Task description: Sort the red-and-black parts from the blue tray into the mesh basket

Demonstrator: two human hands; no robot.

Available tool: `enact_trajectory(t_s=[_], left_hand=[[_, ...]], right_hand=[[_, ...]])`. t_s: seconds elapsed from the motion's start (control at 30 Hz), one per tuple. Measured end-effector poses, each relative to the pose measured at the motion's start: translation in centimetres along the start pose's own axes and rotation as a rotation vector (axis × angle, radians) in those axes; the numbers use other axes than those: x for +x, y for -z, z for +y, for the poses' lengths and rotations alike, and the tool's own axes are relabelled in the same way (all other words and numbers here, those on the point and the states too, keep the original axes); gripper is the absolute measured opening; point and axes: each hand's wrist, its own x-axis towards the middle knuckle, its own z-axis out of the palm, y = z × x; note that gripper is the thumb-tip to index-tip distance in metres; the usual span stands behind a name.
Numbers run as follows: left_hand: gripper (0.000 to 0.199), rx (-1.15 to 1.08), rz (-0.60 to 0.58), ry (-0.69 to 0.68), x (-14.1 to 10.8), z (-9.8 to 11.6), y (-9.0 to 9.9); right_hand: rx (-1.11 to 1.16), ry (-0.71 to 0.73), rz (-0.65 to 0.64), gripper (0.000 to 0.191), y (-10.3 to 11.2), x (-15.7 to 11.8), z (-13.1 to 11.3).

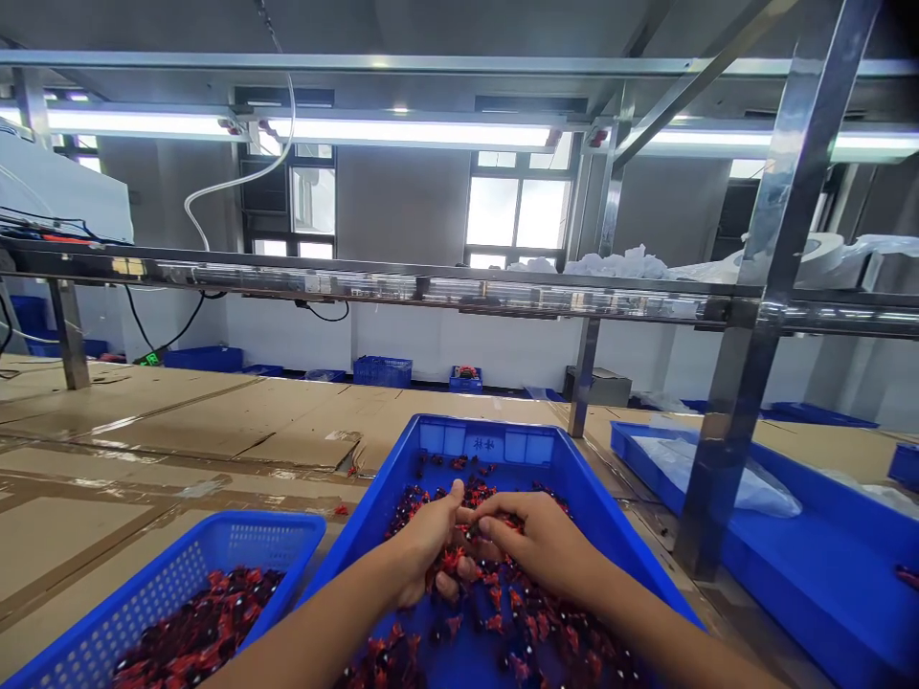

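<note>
cardboard-covered bench (122, 421) — left hand (420, 541) and right hand (542, 550) curl among red pieces (495, 622) (grip unclear), clear of the blue crate (488, 426).

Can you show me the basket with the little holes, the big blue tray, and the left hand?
Blue perforated plastic basket (150, 593): head view, on its holed side wall.
Blue plastic tray (466, 440): head view, on its far wall.
Left hand (423, 536): head view, on the back of the hand.

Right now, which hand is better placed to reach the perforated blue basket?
Left, probably. The left hand is in the blue tray on the side nearer the perforated blue basket. The right hand is farther away and would have to cross the left arm.
</note>
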Motion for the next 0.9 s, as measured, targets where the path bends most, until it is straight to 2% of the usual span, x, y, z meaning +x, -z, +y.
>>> enact_trajectory(t_s=[0.07, 0.13, 0.23, 0.4, 0.53, 0.67, 0.77, 0.9], left_hand=[[0.074, 0.039, 0.038, -0.013, -0.1, 0.1, 0.0], [0.077, 0.097, 0.049, -0.028, -0.1, 0.0, 0.1], [0.081, 0.203, 0.057, -0.054, 0.0, -0.4, 0.1], [0.076, 0.542, 0.070, -0.251, 0.5, -1.1, 0.0], [0.058, 0.907, 0.170, -0.402, 0.9, -1.8, 0.2], [0.047, 1.117, 0.237, -0.444, 0.9, -2.7, 0.0], [0.041, 1.198, 0.236, -0.445, 0.5, -3.2, -0.4], [0.043, 1.372, 0.227, -0.465, 0.6, -4.3, -0.9]], right_hand=[[0.371, -0.216, 0.001, 0.020, 0.0, 0.2, 0.3], [0.713, -0.355, -0.056, 0.021, 0.2, 0.3, 0.4], [0.975, -0.343, -0.124, 0.022, 0.4, 0.2, 0.4], [1.033, -0.313, -0.183, 0.026, 0.3, -0.2, -0.3], [1.046, -0.339, -0.179, 0.028, 0.1, -0.3, -0.4], [1.258, -0.375, -0.212, 0.017, 0.0, -0.3, 0.4], [1.408, -0.402, -0.198, 0.020, -0.2, -0.2, 0.9], [1.358, -0.433, -0.133, 0.024, -0.9, -0.5, 0.5]])
